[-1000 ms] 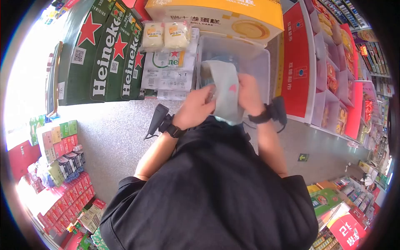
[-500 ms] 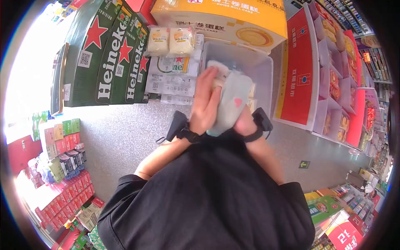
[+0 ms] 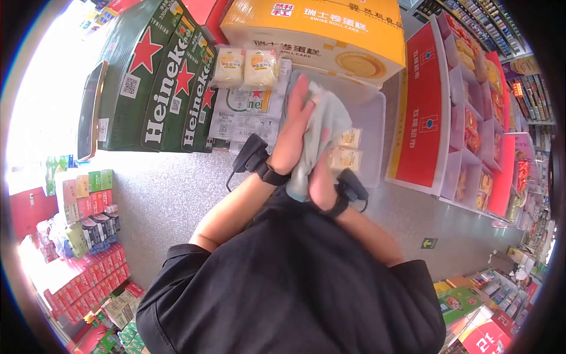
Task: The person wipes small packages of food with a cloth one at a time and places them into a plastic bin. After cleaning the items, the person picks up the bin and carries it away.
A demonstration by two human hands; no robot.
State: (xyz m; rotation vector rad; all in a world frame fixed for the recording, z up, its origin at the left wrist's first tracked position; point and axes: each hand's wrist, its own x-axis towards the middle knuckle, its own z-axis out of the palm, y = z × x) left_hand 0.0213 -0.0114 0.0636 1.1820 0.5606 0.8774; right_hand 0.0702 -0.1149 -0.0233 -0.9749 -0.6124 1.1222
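Observation:
A pale grey-green cloth [image 3: 335, 115] with a pink mark is bunched between my two hands, above a translucent plastic bin [image 3: 375, 121]. My left hand [image 3: 289, 144] presses on the cloth's left side, its fingers straight and pointing away from me. Lower down, my right hand [image 3: 321, 186] bears against the right side, its fingers partly hidden by the cloth. Small wrapped cakes [image 3: 345, 158] lie in the bin, just beyond my right hand. Two more wrapped cakes [image 3: 260, 68] rest on a white carton [image 3: 244, 112] left of the bin.
Green Heineken cartons [image 3: 156, 106] stand at the left. Behind the bin is a yellow Swiss roll cake box [image 3: 336, 38]. A red-fronted snack shelf [image 3: 421, 112] borders the right. Stacked red boxes [image 3: 97, 274] sit at the lower left on the grey floor [image 3: 171, 194].
The cloth has been turned and squeezed narrower between my hands. My right hand has shifted left and toward me, uncovering wrapped cakes in the bin. The view has moved slightly.

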